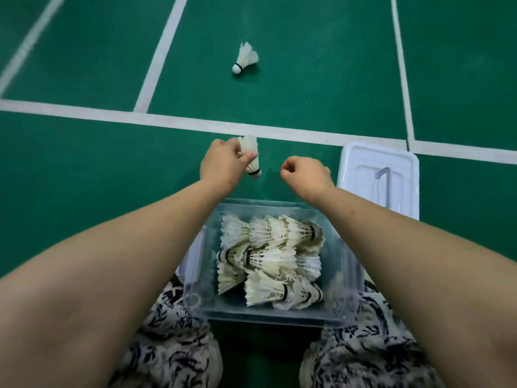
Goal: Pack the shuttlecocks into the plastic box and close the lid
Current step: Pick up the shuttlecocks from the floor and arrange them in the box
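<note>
A clear plastic box (201, 278) sits on the green floor between my knees, with several white feather shuttlecocks (268, 259) lying inside. Just beyond the box's far edge, my left hand (222, 163) grips one white shuttlecock (251, 155) by its feathers, cork end pointing down and to the right. My right hand (305, 173) hovers to the right of it, fingers curled and holding nothing. Another shuttlecock (245, 58) lies alone on the floor farther ahead. The box's white lid (355, 163) lies flat on the floor to the right of the box.
White court lines (179, 123) cross the green floor ahead of the hands. My knees in patterned black-and-white cloth (167, 354) flank the box on both sides.
</note>
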### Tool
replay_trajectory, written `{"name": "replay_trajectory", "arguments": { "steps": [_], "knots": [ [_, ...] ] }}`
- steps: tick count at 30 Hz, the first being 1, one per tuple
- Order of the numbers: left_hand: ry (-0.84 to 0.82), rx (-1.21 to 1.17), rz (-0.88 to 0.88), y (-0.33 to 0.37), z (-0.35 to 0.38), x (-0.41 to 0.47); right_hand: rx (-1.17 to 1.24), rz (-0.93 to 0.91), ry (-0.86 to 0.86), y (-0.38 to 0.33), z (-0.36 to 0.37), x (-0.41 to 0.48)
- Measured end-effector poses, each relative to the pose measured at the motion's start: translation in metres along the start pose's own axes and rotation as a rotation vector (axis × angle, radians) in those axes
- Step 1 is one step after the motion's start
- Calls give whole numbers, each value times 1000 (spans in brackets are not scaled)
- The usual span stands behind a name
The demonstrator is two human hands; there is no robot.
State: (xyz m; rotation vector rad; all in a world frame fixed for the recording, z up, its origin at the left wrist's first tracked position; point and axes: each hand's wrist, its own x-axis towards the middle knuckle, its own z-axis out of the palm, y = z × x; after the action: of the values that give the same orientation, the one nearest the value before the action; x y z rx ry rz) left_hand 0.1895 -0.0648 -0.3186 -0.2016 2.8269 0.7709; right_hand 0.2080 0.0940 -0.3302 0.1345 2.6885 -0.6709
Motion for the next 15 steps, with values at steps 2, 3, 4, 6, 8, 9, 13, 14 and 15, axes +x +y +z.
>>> {"name": "replay_trajectory", "arguments": {
  "steps": [2,3,4,6,8,9,13,14,15],
  "knots": [
    [31,-50,-14,-1,-6,-21,0,-10,9,-2,0,-18],
    [48,-75,-21,-3,-9,-31,-1,-16,11,-3,2,-27],
    [64,-102,-30,-5,-10,-41,-4,-22,13,-3,4,-35],
    [91,-146,-52,-9,-10,-62,-10,-29,7,-3,9,-49],
    [106,-165,-73,-14,-8,-81,0,-25,14,-2,16,-60],
    [113,-172,-89,-16,-6,-89,0,-27,33,-2,18,-63],
    [153,-220,-144,-22,-4,-114,-40,-55,68,0,24,-67],
    [163,-241,-149,-23,-4,-119,-49,-56,66,1,24,-67],
    [170,-260,-151,-24,-5,-125,-56,-55,63,2,24,-66]
  ]
}}
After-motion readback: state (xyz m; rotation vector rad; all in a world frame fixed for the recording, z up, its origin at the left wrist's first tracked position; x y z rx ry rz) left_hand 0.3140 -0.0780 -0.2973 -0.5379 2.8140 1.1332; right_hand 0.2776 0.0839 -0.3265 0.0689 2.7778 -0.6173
